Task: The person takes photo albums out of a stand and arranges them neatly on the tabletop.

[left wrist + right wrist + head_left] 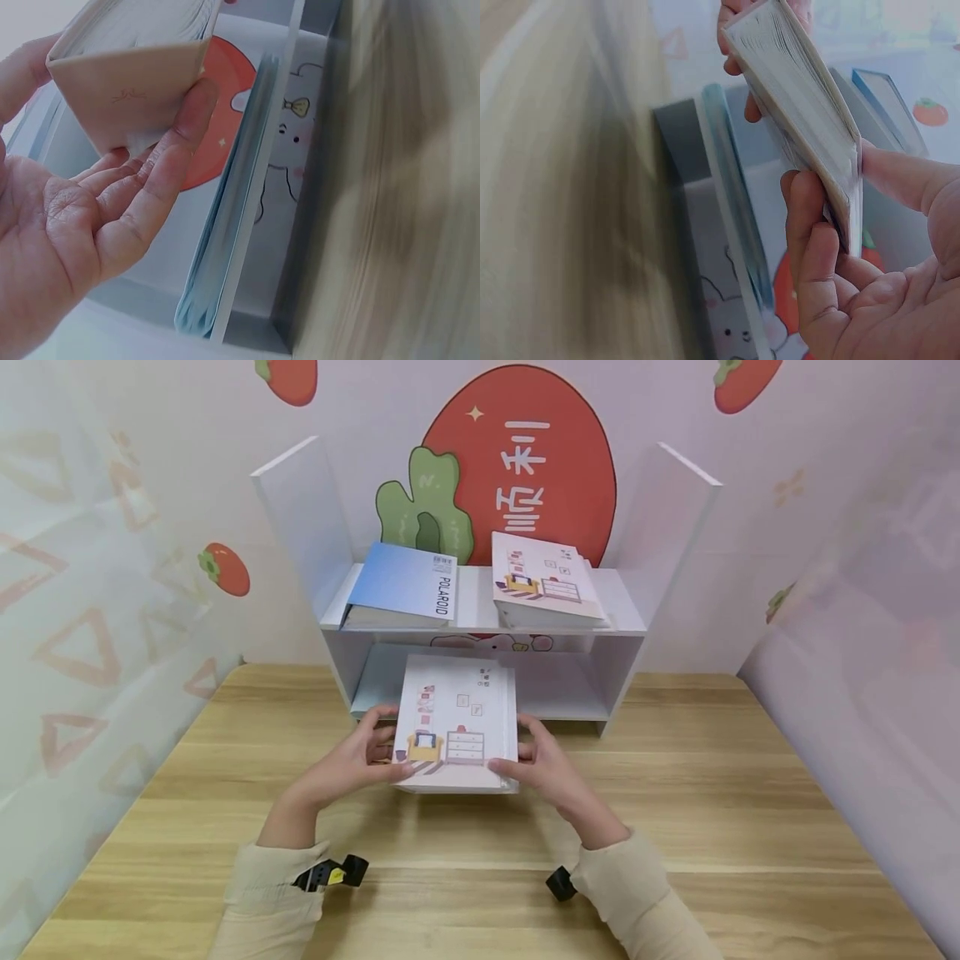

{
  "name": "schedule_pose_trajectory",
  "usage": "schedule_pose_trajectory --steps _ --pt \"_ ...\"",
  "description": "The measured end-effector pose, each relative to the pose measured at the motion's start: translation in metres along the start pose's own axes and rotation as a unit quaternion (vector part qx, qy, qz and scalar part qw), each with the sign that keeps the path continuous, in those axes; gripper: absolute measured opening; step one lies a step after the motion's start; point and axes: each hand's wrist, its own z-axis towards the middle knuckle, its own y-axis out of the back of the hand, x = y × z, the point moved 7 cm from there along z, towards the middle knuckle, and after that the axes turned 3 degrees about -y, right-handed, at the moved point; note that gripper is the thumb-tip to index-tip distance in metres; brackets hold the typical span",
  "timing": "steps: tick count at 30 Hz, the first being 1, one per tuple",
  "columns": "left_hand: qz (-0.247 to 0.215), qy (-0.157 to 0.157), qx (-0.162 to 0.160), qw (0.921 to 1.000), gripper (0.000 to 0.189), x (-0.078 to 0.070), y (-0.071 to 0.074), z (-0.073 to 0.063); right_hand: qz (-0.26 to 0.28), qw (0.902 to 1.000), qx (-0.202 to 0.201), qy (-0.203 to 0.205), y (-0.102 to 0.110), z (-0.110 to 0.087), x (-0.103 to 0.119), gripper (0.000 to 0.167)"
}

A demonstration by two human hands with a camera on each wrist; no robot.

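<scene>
Both hands grip a white photo album (457,718), its cover printed with a yellow armchair and a chest of drawers. My left hand (352,764) holds its left side, thumb on the cover; my right hand (546,767) holds the right side likewise. In the right wrist view the album's stacked pages (802,90) face the camera, with fingers beneath and a thumb above. The left wrist view shows its beige spine (131,94). Held in front of the white shelf (562,689), the album overlaps the lower level. A light-blue flat item (217,240) lies on that level.
On the upper level, a blue album marked POLAROID (405,583) lies at left and another white illustrated album (543,578) at right. Tall side panels (300,518) flank them. The shelf stands on a wooden table (480,893) against a printed backdrop (675,410).
</scene>
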Motion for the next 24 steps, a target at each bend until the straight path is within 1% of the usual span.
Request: schedule_pose_trajectory --steps 7,10,14,19,24 --pt "0.01 -0.018 0.011 0.9997 0.08 0.003 0.008 -0.015 0.009 0.9997 0.022 0.002 -0.017 -0.001 -0.004 0.081" --pt "0.018 -0.015 0.013 0.9996 0.079 0.004 0.011 -0.021 0.013 0.9996 0.027 -0.001 -0.024 -0.001 -0.006 0.079" --pt "0.027 -0.002 0.011 0.9996 0.079 0.007 0.015 -0.03 0.018 0.9994 0.028 0.002 -0.032 -0.001 -0.009 0.078" --pt "0.033 -0.001 0.014 0.9994 0.081 0.007 0.019 -0.042 0.021 0.9992 0.034 0.003 -0.043 -0.002 -0.01 0.079" --pt "0.034 -0.001 0.016 0.9993 0.08 0.009 0.022 -0.052 0.016 0.999 0.042 0.005 -0.053 -0.004 -0.01 0.078"
